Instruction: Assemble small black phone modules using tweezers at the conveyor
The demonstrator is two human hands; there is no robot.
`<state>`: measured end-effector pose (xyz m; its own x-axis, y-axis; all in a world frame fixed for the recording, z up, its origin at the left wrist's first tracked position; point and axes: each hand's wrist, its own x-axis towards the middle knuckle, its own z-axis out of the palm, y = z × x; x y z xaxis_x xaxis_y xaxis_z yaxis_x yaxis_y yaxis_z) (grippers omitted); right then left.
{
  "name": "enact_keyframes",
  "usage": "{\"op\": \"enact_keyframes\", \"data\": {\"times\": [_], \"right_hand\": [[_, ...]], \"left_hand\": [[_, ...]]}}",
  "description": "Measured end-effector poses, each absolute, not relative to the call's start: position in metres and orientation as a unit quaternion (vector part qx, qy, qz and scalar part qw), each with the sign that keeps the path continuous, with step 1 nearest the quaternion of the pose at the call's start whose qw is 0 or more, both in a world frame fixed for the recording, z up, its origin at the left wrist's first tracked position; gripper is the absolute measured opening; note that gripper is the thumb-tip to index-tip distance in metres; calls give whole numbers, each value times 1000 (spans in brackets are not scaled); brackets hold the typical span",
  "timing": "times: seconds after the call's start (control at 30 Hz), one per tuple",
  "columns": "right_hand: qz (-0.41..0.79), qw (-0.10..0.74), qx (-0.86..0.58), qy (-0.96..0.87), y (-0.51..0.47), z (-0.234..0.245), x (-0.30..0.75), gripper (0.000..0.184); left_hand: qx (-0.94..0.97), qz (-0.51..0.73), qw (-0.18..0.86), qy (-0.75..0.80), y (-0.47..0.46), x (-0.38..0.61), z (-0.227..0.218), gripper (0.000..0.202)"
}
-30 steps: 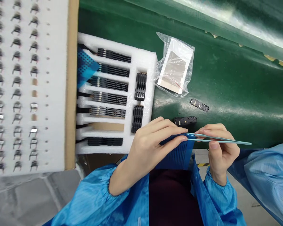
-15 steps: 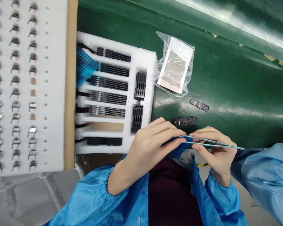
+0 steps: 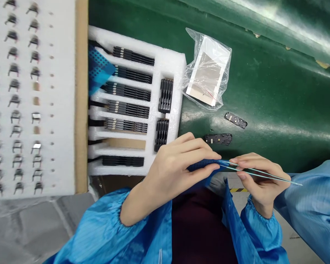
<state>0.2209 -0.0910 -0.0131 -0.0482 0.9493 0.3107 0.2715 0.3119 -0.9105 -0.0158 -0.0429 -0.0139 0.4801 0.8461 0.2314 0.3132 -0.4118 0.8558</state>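
Note:
Near the front edge of the bench, my left hand [image 3: 172, 167] pinches a dark blue sheet [image 3: 202, 165] between thumb and fingers. Light-blue tweezers [image 3: 294, 182] are gripped in my right hand [image 3: 268, 192], their joined end pointing right. The tweezer tips reach left to the sheet's edge by my left fingertips; whether they grip anything there is too small to tell. Just beyond my hands lie two narrow black plastic parts, one nearer [image 3: 219, 139] and one farther [image 3: 235, 120], flat on the green bench and apart from each other.
A white foam tray [image 3: 177, 62] holds rows of black parts, with a perforated blue sheet [image 3: 100, 69] over its left side. Farther left stands a large foam board [image 3: 63, 110] carrying many small parts. A clear bag with cards [image 3: 209, 71] lies behind. Another person's blue sleeve [image 3: 316, 205] is at right.
My right hand and the tweezers have shifted slightly right, widening the gap between my hands. My left hand still pinches the blue sheet. The whole view has shifted a little.

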Motion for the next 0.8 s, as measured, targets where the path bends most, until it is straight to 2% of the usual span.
{"op": "enact_keyframes", "data": {"times": [0.4,0.8], "right_hand": [[319,471,-459,-683,-92,-9,224,50],[308,466,-445,-700,-93,-7,224,54]], "left_hand": [[762,355,389,378,-44,-16,-14,7],[762,364,386,372,-45,-15,-15,6]]}}
